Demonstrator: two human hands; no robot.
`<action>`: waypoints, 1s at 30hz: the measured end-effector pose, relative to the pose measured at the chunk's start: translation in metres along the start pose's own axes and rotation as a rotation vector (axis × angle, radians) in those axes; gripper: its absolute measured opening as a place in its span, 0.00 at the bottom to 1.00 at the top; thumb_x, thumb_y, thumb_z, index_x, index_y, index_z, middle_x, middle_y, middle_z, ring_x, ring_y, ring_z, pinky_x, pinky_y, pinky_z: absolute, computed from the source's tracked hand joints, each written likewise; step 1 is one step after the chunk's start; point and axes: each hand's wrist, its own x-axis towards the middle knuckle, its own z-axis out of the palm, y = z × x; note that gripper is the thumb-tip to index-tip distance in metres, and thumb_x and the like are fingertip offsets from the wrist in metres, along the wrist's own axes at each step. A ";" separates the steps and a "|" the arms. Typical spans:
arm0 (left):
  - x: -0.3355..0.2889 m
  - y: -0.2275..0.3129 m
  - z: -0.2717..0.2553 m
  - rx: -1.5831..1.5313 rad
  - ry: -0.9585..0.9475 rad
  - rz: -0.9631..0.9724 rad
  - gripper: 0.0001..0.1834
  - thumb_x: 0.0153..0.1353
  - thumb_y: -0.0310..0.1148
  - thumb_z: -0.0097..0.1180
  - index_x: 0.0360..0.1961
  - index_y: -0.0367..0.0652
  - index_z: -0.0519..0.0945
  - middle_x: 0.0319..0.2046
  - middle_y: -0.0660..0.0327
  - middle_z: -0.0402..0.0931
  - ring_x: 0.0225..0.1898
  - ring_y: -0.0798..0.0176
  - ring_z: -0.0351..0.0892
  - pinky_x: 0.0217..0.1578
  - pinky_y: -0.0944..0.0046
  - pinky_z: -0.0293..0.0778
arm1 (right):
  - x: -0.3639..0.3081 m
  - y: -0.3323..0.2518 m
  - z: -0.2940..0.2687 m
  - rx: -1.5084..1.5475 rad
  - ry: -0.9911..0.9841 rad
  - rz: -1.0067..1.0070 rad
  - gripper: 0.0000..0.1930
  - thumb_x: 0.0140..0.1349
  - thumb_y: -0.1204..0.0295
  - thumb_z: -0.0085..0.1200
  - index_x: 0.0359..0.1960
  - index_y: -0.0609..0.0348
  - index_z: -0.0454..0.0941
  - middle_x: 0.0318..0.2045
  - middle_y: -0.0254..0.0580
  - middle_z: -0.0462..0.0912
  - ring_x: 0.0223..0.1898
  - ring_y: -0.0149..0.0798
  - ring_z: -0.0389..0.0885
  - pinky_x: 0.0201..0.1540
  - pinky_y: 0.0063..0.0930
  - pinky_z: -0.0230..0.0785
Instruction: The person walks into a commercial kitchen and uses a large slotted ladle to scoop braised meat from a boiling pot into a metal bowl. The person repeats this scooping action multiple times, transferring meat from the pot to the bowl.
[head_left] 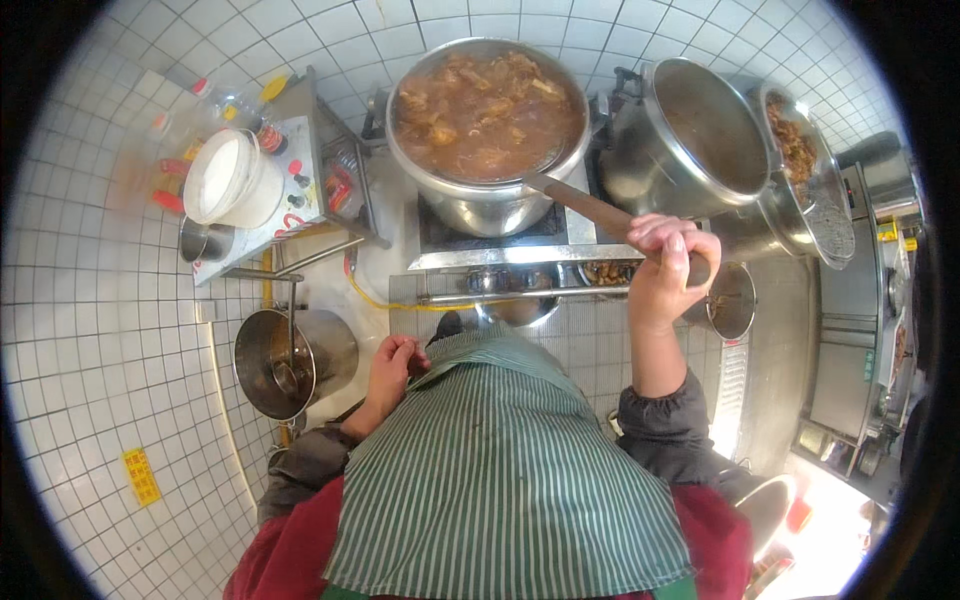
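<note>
My right hand (672, 250) is wrapped round the long wooden handle (590, 208) of a cooking tool. The handle slants down to the left over the rim of a large steel pot (480, 205). The tool's head is hidden in the reddish-brown broth (460, 158), so I cannot tell its kind. Chunks of browned meat (495, 78) crowd the far part of the broth. My left hand (392, 368) hangs beside the green striped apron (500, 450), its fingers loosely curled in, with nothing seen in them.
A second steel pot (640, 150) stands right of the first, with a tray of brown food (795, 145) beyond. At left are a side table (290, 135) with a white bucket (255, 195) and bottles, and a hanging steel pot (335, 355). A metal rail (540, 294) crosses below the stove.
</note>
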 end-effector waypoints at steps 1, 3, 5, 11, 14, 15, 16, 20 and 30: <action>0.001 0.001 0.000 0.017 0.024 -0.015 0.08 0.69 0.33 0.48 0.43 0.40 0.72 0.30 0.60 0.76 0.30 0.65 0.78 0.35 0.64 0.78 | 0.003 0.002 0.005 0.000 0.004 0.002 0.08 0.63 0.78 0.49 0.33 0.59 0.61 0.21 0.42 0.72 0.24 0.38 0.74 0.36 0.42 0.75; 0.009 0.009 0.002 -0.003 0.044 -0.031 0.08 0.69 0.33 0.48 0.44 0.40 0.73 0.30 0.61 0.76 0.30 0.65 0.78 0.35 0.65 0.78 | 0.005 0.009 0.018 0.042 -0.033 -0.106 0.09 0.62 0.79 0.49 0.33 0.58 0.60 0.21 0.42 0.72 0.24 0.38 0.74 0.35 0.40 0.74; 0.027 0.024 0.015 0.046 -0.057 -0.021 0.09 0.69 0.34 0.49 0.44 0.39 0.74 0.30 0.61 0.76 0.31 0.66 0.78 0.36 0.65 0.78 | 0.004 0.019 0.033 0.058 -0.070 -0.151 0.09 0.62 0.80 0.49 0.33 0.57 0.59 0.20 0.42 0.71 0.24 0.37 0.74 0.32 0.37 0.73; 0.085 0.111 0.122 0.112 -0.810 0.055 0.23 0.73 0.45 0.40 0.53 0.35 0.72 0.42 0.50 0.79 0.42 0.56 0.82 0.48 0.58 0.78 | 0.002 0.020 0.048 -0.031 0.017 -0.016 0.09 0.63 0.82 0.48 0.33 0.58 0.60 0.23 0.43 0.74 0.26 0.38 0.76 0.37 0.38 0.75; 0.101 0.142 0.198 -0.269 -0.969 -0.326 0.37 0.68 0.63 0.37 0.53 0.36 0.71 0.45 0.50 0.79 0.47 0.56 0.81 0.53 0.55 0.75 | 0.002 0.006 0.056 -0.129 -0.050 0.052 0.07 0.63 0.82 0.49 0.32 0.59 0.63 0.26 0.43 0.77 0.30 0.38 0.78 0.45 0.41 0.75; 0.106 0.149 0.217 -0.404 -1.028 -0.388 0.36 0.67 0.64 0.39 0.51 0.37 0.74 0.44 0.52 0.80 0.46 0.56 0.80 0.53 0.56 0.74 | -0.001 0.000 0.063 -0.177 -0.095 0.070 0.07 0.62 0.83 0.51 0.32 0.60 0.65 0.29 0.43 0.78 0.32 0.38 0.79 0.51 0.43 0.74; 0.109 0.151 0.229 -0.513 -0.956 -0.475 0.28 0.68 0.58 0.44 0.44 0.39 0.75 0.41 0.54 0.80 0.45 0.57 0.81 0.53 0.56 0.74 | -0.004 -0.009 0.068 -0.237 -0.134 0.121 0.07 0.61 0.83 0.53 0.35 0.62 0.67 0.31 0.44 0.79 0.36 0.39 0.81 0.53 0.44 0.73; 0.113 0.144 0.239 -0.578 -0.673 -0.522 0.13 0.66 0.40 0.52 0.40 0.40 0.74 0.36 0.55 0.81 0.39 0.58 0.82 0.44 0.57 0.78 | 0.007 -0.060 0.073 -0.556 -0.084 0.046 0.09 0.61 0.82 0.54 0.41 0.65 0.68 0.35 0.48 0.80 0.39 0.40 0.81 0.49 0.39 0.76; 0.124 0.131 0.218 -0.457 -0.851 -0.502 0.18 0.68 0.45 0.50 0.42 0.39 0.78 0.39 0.57 0.82 0.42 0.60 0.82 0.46 0.58 0.78 | 0.047 -0.110 0.106 -0.671 -0.174 1.401 0.22 0.65 0.74 0.51 0.59 0.69 0.68 0.35 0.45 0.80 0.24 0.33 0.81 0.26 0.25 0.78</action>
